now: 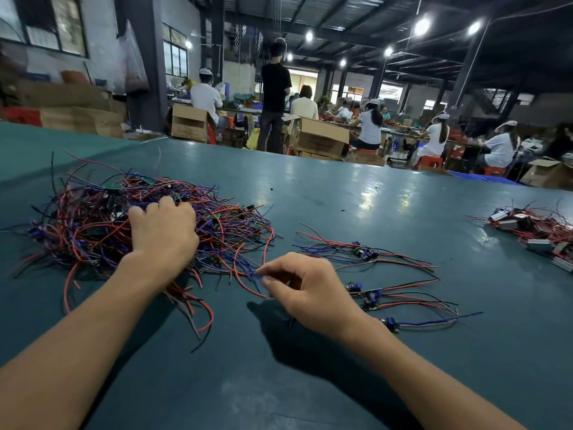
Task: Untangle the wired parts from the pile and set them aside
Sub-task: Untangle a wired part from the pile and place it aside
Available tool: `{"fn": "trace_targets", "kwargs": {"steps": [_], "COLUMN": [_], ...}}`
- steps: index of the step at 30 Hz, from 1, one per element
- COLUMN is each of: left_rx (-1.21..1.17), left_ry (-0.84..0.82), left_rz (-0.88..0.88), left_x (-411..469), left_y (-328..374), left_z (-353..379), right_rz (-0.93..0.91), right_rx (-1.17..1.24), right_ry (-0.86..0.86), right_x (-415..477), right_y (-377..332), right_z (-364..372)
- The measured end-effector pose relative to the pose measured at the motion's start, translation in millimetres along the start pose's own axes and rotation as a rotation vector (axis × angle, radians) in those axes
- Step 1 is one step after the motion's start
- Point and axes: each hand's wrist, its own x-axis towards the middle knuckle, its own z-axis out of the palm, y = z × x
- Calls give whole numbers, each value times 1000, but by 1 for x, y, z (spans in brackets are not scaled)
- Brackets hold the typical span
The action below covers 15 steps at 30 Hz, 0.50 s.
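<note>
Two bare arms reach over the green table (341, 187). The left hand (162, 231) sits on the pile of wires (80, 225), hiding its middle, with fingers curled down into it and gripping some. The right hand (310, 290) pinches a blue wire (248, 268) at the pile's near right edge. Just right of that hand lie sorted parts (369, 252), their wires spread flat. Another heap (539, 231) lies far right. Behind the table, people (370, 127) sit among open cardboard boxes (319, 138); I cannot tell what is inside. Bright lamps (422, 26) hang overhead.

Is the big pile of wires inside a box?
No, the pile of wires lies loose on the bare table.
</note>
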Motion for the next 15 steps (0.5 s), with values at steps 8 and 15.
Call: {"fn": "trace_targets", "kwargs": {"steps": [8, 15], "left_rx": [-191, -595], "left_ry": [298, 354], "left_rz": [234, 707], "left_x": [-7, -11], "left_y": [8, 8], "left_z": [-8, -27], "right_rz": [17, 64], "right_rx": [7, 102], "right_ry": [-7, 23], "right_x": [1, 3], "right_y": [0, 2], "right_z": [-4, -4]}}
